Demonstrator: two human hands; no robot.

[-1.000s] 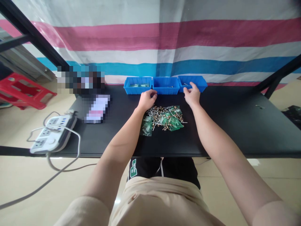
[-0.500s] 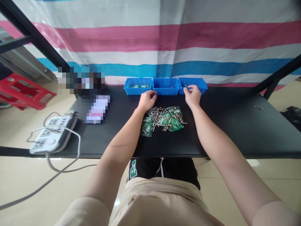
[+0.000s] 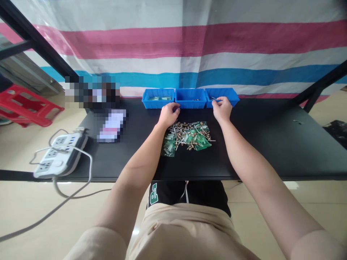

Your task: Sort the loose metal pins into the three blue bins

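Observation:
My right hand [image 3: 223, 109] is closed in a pinch at the front of the right blue bin [image 3: 230, 94]. A thin metal rod [image 3: 214, 98] sticks out of its fingertips over the bin; the rest of it is hidden. My left hand [image 3: 168, 113] is closed with curled fingers, just before the left blue bin [image 3: 149, 104] and the middle blue bin [image 3: 190, 104]. Whatever its fingers may hold is out of sight. Between my forearms lies a pile of small metal-shanked pieces with brownish heads [image 3: 180, 130], mixed with green-tinted plastic packets [image 3: 200, 141] and a small clear packet [image 3: 169, 146].
Packets lie in the left bin; small pieces show in the middle one. A white power strip [image 3: 61, 153] with grey cables sits at the table's left edge, near a pixelated phone-like object [image 3: 112, 126]. A red stool [image 3: 27, 104] stands beyond. A small piece [image 3: 298, 122] lies far right.
My right hand and the rod have dipped very slightly toward the right bin. My left hand stays in place. The whole view has shifted slightly.

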